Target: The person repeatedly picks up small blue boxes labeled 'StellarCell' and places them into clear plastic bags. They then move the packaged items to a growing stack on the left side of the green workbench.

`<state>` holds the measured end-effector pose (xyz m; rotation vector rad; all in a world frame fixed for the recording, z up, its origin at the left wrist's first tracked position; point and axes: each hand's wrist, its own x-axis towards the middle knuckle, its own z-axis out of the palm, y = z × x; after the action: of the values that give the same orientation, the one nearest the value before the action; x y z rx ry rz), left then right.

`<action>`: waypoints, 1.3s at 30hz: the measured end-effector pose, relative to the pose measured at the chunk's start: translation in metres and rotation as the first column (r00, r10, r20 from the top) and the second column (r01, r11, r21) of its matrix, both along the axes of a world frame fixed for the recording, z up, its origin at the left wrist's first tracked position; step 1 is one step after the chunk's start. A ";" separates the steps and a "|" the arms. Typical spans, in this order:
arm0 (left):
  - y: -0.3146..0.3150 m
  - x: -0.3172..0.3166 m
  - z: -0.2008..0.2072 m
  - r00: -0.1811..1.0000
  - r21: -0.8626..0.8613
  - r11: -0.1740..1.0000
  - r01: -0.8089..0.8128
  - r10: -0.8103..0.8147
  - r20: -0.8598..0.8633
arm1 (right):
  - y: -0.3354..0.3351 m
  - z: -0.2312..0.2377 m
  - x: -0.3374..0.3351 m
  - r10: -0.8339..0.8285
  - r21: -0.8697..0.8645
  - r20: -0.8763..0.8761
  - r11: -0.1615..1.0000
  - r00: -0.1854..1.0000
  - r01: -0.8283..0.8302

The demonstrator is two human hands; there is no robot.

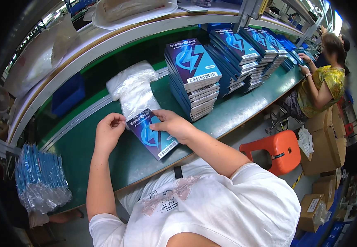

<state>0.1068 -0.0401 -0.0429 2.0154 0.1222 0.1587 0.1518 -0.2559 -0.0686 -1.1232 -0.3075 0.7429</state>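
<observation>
A flat purple-and-blue box [148, 135] with a lightning design is in my right hand [174, 126], the thumb on its face and the fingers at its upper edge. My left hand [113, 125] is closed in a pinch beside the box's upper left corner, close to the clear plastic bags [135, 88]. Whatever lies between its fingertips is too small to make out. The bags lie in a loose pile on the green table [104, 160], just beyond the held box.
Tall stacks of matching boxes [193, 61] stand at the back right. Several plastic-wrapped blue packs [40, 177] stand at the left end. An orange stool [275, 150] and cardboard cartons [324, 136] are on the floor at right. Another person [322, 82] works farther along the table.
</observation>
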 end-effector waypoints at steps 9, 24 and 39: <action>-0.029 -0.036 0.004 0.982 -0.167 0.983 0.079 -0.049 0.181 | 0.006 0.006 -0.024 -0.375 -0.046 -0.015 0.926 0.927 0.374; -0.057 -0.066 -0.008 0.950 -0.961 0.245 0.126 0.249 0.188 | 0.021 0.039 -0.048 0.121 -0.212 0.729 0.976 0.674 0.055; -0.029 -0.107 -0.015 0.974 -0.969 0.130 0.210 -0.116 0.195 | 0.060 0.064 -0.106 0.255 -0.253 0.960 0.967 0.113 -0.034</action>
<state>0.0000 -0.0693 -0.0581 0.5932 -0.0586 -0.0209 0.0459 -0.1960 -0.0042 -1.6704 -1.6049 -0.0010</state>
